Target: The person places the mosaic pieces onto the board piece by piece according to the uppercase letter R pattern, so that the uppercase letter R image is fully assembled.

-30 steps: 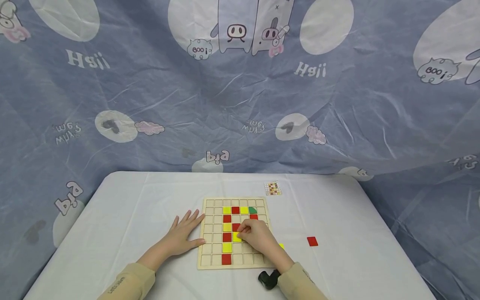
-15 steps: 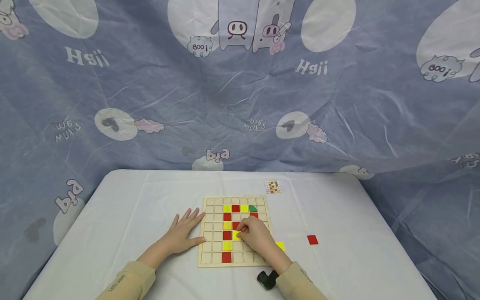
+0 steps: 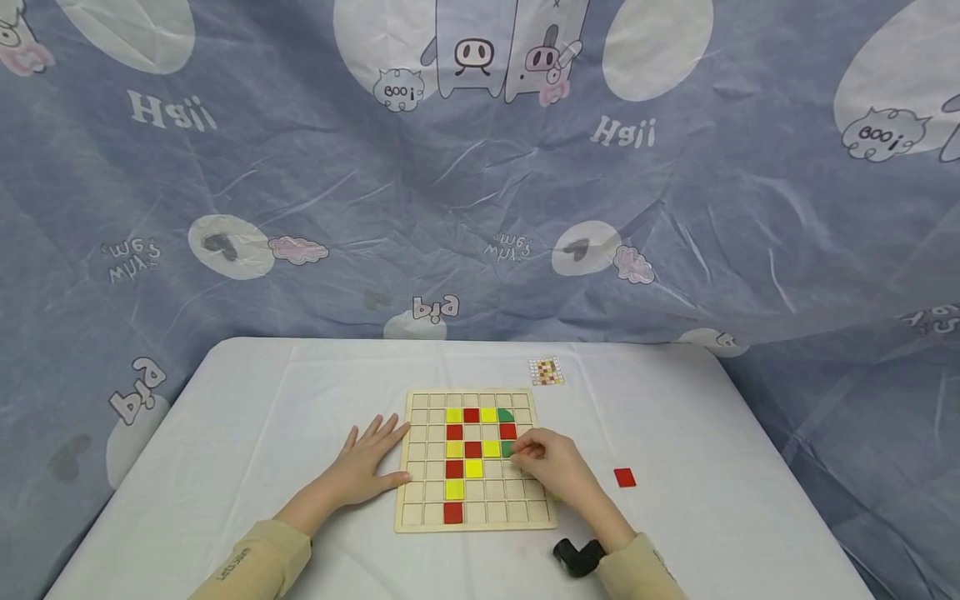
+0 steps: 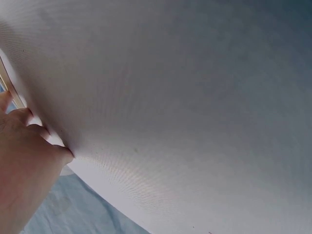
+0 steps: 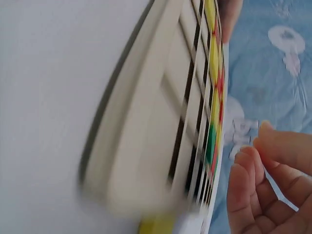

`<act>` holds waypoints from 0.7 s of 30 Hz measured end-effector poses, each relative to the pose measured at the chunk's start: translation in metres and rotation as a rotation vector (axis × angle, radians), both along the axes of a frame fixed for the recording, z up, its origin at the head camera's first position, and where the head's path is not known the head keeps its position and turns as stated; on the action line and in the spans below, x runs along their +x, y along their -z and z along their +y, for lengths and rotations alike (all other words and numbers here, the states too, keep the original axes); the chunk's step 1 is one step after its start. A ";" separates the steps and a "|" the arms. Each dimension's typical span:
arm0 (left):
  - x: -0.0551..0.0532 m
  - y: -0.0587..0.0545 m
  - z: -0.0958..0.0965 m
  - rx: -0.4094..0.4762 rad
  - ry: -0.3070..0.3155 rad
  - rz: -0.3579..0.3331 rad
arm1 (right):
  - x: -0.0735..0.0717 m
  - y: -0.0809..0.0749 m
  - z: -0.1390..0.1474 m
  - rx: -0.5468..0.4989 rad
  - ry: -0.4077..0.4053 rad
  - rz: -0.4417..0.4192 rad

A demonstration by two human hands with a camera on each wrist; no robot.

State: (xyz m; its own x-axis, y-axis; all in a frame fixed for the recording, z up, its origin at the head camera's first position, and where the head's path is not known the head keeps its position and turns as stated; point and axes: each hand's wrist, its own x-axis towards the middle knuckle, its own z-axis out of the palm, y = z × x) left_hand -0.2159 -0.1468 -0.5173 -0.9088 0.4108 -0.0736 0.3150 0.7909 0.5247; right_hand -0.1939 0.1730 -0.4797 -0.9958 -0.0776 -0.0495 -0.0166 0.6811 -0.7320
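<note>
A square wooden grid board (image 3: 420,500) lies on the white table, bearing red and yellow square tiles and two green ones. My left hand (image 3: 371,468) rests beside its left edge, fingers spread, fingertips and thumb touching the rim. Over the board's right part is my right hand (image 3: 551,467), close to a green tile (image 3: 507,449). Its fingers are loosely bent, and in the right wrist view nothing shows between the thumb and fingertips (image 5: 248,152). A yellow tile (image 3: 473,469) sits in a cell left of this hand. The left wrist view shows mostly blank tablecloth.
To the right lies a loose red tile (image 3: 625,477). Another yellow tile (image 5: 156,225) is off the board's edge, mostly hidden by my right arm in the head view. A small pattern card (image 3: 547,371) lies behind the board. A black device (image 3: 577,557) is at my right wrist.
My right hand has left the yellow tile in the middle of the board and moved right. More tiles, one yellow and one green, are uncovered. The left hand stays in place.
</note>
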 end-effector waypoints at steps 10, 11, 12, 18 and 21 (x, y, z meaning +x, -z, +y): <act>0.000 0.002 0.000 -0.005 -0.004 -0.001 | 0.008 0.006 0.061 0.045 0.103 -0.026; 0.000 0.002 0.000 -0.004 -0.003 -0.001 | 0.009 0.005 0.068 0.060 0.114 -0.024; 0.000 0.002 0.000 -0.004 -0.003 -0.002 | 0.010 0.005 0.075 0.075 0.125 -0.022; 0.000 0.002 0.000 -0.007 -0.006 -0.003 | 0.016 0.002 0.116 0.110 0.172 -0.028; 0.001 0.001 0.001 -0.006 -0.006 -0.003 | 0.018 0.003 0.131 0.137 0.173 -0.042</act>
